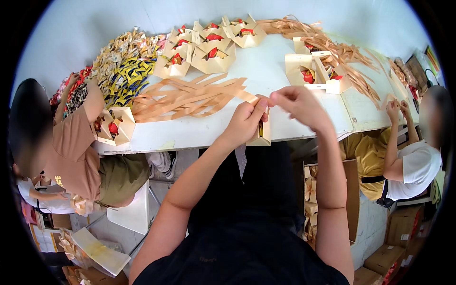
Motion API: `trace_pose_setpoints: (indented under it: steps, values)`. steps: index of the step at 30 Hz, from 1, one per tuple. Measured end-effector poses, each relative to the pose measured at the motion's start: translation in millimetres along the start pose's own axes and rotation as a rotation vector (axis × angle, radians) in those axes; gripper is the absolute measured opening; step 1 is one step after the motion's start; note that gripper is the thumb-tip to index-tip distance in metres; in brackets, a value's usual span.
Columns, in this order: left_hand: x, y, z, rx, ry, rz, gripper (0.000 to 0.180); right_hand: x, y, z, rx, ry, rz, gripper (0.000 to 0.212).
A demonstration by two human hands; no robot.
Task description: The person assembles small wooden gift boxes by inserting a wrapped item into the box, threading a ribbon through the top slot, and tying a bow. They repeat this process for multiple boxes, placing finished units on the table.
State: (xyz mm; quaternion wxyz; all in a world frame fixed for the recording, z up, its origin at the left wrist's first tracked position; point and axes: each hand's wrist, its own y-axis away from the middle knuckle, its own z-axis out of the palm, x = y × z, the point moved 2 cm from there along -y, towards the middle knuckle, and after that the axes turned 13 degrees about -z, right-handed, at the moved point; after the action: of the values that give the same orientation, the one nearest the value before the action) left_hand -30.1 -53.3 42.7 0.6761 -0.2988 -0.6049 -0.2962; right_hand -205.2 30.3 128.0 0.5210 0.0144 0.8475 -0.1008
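At the table's front edge my left hand [246, 119] is closed, its thumb and fingers pinching a peach-coloured ribbon [247, 96]. Just to its right, my right hand [300, 105] has its fingertips pressed together on the same ribbon, close to the left thumb. Below both hands stands a small cream cardboard box [260, 138], partly hidden by the left hand; a bit of yellow shows at its side. Loose peach ribbons [190, 97] lie in a flat heap left of my hands.
Open cream boxes [213, 47] with red packets stand at the back; more boxes [317, 71] are at right beside ribbons [351, 57]. Small wrapped packets [126, 76] pile up at left. Co-workers sit at left [76, 142] and right [418, 161]. A carton [351, 199] of boxes stands below.
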Motion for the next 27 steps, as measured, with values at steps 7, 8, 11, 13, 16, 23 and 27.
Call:
trace_pose_setpoints:
  steps: [7,8,11,13,16,23,27]
  values:
    - [-5.1,-0.2,-5.1,-0.04,0.012,0.035,0.046,5.7,-0.3,14.9,0.106,0.12,-0.359,0.024]
    - [-8.3,-1.3,-6.9,-0.063,0.024,0.048,0.047,2.8,1.2,14.4,0.114,0.159,-0.407,0.023]
    - [-4.7,-1.2,0.1,0.011,0.005,0.015,0.047,-5.2,3.1,7.5,0.251,0.243,-0.56,0.017]
    - [-2.0,-0.4,3.5,0.018,-0.033,0.045,0.048,-11.0,6.5,8.0,0.341,0.303,-0.647,0.013]
    - [-7.8,-2.4,0.9,0.013,-0.105,0.044,0.05,-19.2,21.9,21.6,0.452,0.464,-0.794,0.012]
    - [-8.1,-1.9,1.7,0.057,-0.107,0.176,0.051,-27.8,26.9,7.9,0.363,0.152,-0.627,0.008]
    - [-3.0,0.3,-4.0,0.064,-0.101,0.027,0.051,-51.9,65.8,13.0,-0.555,0.097,-0.455,0.016]
